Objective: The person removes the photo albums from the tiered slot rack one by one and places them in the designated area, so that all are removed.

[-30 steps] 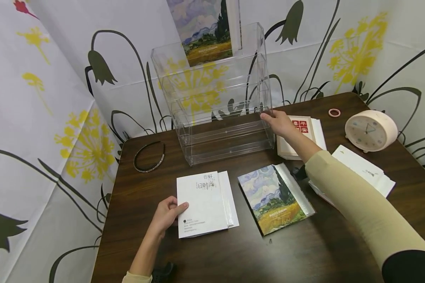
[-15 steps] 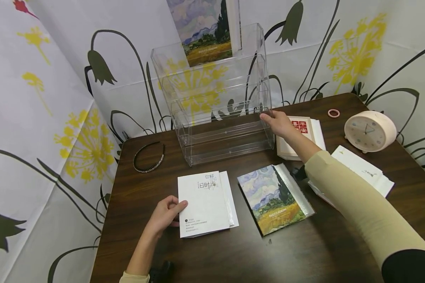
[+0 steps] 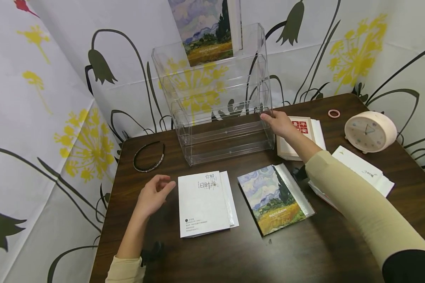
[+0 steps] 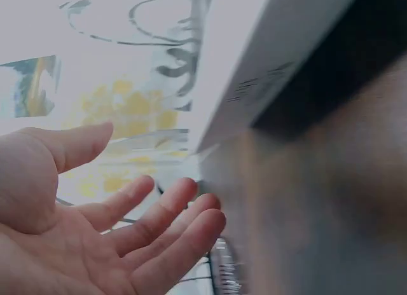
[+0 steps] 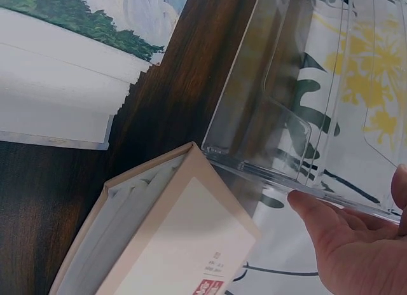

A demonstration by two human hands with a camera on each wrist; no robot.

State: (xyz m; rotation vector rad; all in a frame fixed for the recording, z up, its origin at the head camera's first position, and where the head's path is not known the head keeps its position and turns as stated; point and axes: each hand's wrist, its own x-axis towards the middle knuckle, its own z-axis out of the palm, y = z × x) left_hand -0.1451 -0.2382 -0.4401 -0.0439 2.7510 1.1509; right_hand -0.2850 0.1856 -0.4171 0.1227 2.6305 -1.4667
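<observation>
My left hand (image 3: 152, 196) is spread in the air just left of a white album (image 3: 202, 204) with Chinese writing, apart from it. In the left wrist view the palm and relaxed fingers (image 4: 172, 238) hold nothing. At the right side of a clear acrylic rack (image 3: 230, 153), my right hand (image 3: 281, 124) grips the side panel, its fingers (image 5: 311, 212) along the outside and the thumb at the edge. A painted-cover photo album (image 3: 274, 200) lies right of the white one. Another painted-cover album (image 3: 207, 35) stands in the rack's top tier.
A beige album (image 3: 294, 147) with red characters lies beside the rack, under the right forearm. White albums (image 3: 361, 169) are at the right, partly behind the sleeve. A pink clock (image 3: 370, 131), a pink ring (image 3: 334, 113) and a black headband (image 3: 148, 169) are on the dark table (image 3: 212, 259).
My left hand has let go of the white album's left edge and moved up and left, its fingers spreading. The right hand stays on the rack. The white album has shifted slightly right.
</observation>
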